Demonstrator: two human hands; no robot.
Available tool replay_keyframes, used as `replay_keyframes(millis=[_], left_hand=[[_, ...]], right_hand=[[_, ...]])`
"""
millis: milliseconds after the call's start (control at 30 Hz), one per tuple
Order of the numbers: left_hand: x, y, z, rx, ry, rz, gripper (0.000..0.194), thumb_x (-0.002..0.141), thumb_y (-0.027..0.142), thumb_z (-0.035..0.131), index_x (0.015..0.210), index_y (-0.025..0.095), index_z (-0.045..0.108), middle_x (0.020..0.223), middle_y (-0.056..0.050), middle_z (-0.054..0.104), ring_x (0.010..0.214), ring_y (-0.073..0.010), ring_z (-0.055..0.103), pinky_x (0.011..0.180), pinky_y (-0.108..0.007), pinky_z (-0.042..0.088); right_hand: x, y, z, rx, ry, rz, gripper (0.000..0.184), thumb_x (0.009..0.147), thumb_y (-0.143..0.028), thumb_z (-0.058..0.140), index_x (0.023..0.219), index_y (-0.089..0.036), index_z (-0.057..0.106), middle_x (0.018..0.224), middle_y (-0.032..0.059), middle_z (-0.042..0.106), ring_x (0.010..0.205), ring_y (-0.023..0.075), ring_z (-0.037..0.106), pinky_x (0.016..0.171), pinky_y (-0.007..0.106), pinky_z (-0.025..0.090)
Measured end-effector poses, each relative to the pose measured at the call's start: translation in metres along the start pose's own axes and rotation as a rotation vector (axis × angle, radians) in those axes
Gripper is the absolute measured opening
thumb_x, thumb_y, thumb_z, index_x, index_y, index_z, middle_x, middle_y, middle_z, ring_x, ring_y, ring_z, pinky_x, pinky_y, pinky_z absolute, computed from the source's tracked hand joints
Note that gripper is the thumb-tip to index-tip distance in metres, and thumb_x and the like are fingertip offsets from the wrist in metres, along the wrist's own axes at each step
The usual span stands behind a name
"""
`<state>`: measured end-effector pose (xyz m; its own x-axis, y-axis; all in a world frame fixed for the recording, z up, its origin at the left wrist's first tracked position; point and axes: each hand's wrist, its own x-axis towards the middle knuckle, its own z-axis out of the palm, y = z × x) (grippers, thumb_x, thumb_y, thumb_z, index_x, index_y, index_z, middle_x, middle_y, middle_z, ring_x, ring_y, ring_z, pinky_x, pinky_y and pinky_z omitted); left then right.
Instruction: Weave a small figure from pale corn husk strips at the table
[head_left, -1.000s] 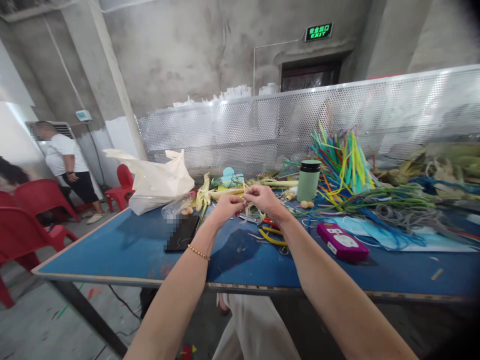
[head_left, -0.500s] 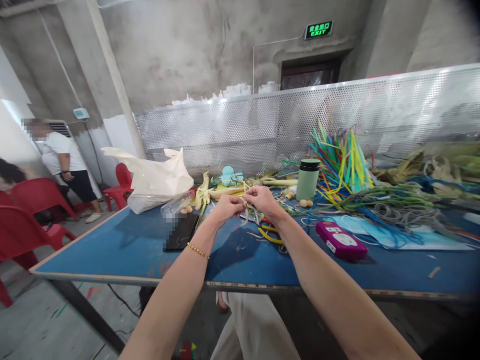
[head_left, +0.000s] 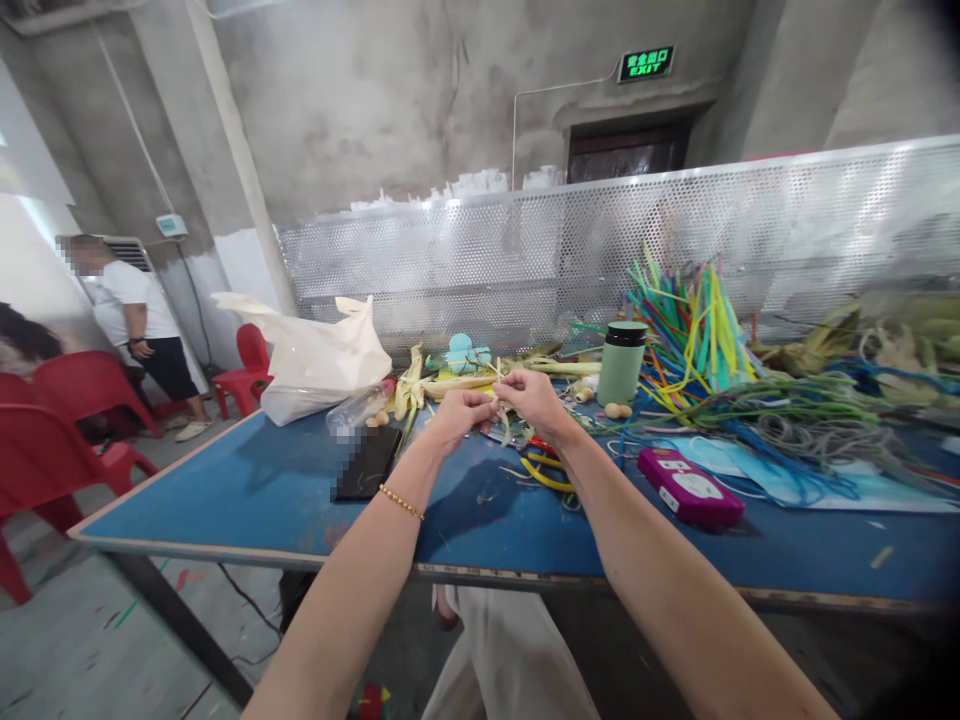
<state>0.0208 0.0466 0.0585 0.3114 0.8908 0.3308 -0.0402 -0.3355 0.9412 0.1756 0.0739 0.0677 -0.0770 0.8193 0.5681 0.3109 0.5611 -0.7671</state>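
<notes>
My left hand and my right hand meet above the middle of the blue table. Thumbs and fingers are pinched together on a thin pale strip, which looks like corn husk. One end pokes up between the hands and another hangs below them; the fingers cover the part in between. Under my right hand lies a tool with yellow handles. Dried corn husks lie just beyond my left hand.
A white plastic bag, a clear bottle and a black flat slab are on the left. A green tumbler, coloured strips, a purple box and tangled cords are on the right. A person stands far left.
The whole view has shifted slightly, with things appearing a little farther right. Both hands stay pinched on the pale strip, their fingers only slightly moved.
</notes>
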Motion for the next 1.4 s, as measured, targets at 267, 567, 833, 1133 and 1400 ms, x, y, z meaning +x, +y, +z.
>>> replay_keyframes(millis=[267, 567, 833, 1133, 1400], left_hand=[[0.010, -0.008, -0.008, -0.192, 0.090, 0.016, 0.026, 0.062, 0.031, 0.081, 0.068, 0.010, 0.066, 0.064, -0.003, 0.063, 0.049, -0.0077, 0.050, 0.051, -0.024, 0.037], [0.008, -0.006, -0.007, -0.182, 0.141, 0.014, 0.016, 0.066, 0.024, 0.076, 0.068, 0.011, 0.066, 0.065, -0.004, 0.064, 0.050, -0.0076, 0.053, 0.053, -0.023, 0.038], [0.009, -0.003, -0.008, -0.118, 0.269, -0.024, 0.023, 0.067, 0.030, 0.077, 0.064, 0.012, 0.062, 0.060, -0.001, 0.060, 0.045, -0.0066, 0.049, 0.047, -0.023, 0.030], [0.006, -0.005, -0.006, -0.068, 0.201, 0.030, 0.024, 0.063, 0.032, 0.076, 0.065, 0.013, 0.064, 0.051, 0.000, 0.055, 0.047, -0.0083, 0.046, 0.049, -0.023, 0.029], [0.007, -0.008, -0.007, 0.003, 0.232, 0.093, 0.031, 0.067, 0.039, 0.075, 0.060, 0.015, 0.058, 0.051, 0.000, 0.054, 0.048, -0.0086, 0.046, 0.052, -0.023, 0.032]], right_hand=[[0.004, -0.004, -0.011, -0.327, 0.215, -0.123, 0.024, 0.084, -0.035, 0.056, 0.071, -0.017, 0.065, 0.072, 0.0056, 0.066, 0.068, 0.0166, 0.057, 0.067, 0.028, 0.042], [-0.001, -0.009, -0.006, -0.264, 0.135, -0.119, 0.018, 0.080, -0.032, 0.064, 0.088, -0.016, 0.068, 0.088, 0.0088, 0.073, 0.075, 0.0182, 0.064, 0.073, 0.029, 0.049], [-0.003, -0.011, -0.008, -0.370, 0.064, -0.109, 0.028, 0.082, -0.035, 0.061, 0.060, -0.016, 0.064, 0.060, 0.0023, 0.063, 0.059, 0.0141, 0.054, 0.059, 0.026, 0.038], [-0.007, -0.009, 0.005, -0.350, -0.050, -0.132, 0.017, 0.075, -0.023, 0.059, 0.060, -0.016, 0.064, 0.057, 0.0000, 0.061, 0.057, 0.0131, 0.052, 0.058, 0.024, 0.035], [-0.009, -0.010, 0.005, -0.325, -0.065, -0.176, 0.021, 0.076, -0.027, 0.057, 0.059, -0.017, 0.059, 0.055, -0.0018, 0.056, 0.055, 0.0116, 0.047, 0.057, 0.024, 0.034]])
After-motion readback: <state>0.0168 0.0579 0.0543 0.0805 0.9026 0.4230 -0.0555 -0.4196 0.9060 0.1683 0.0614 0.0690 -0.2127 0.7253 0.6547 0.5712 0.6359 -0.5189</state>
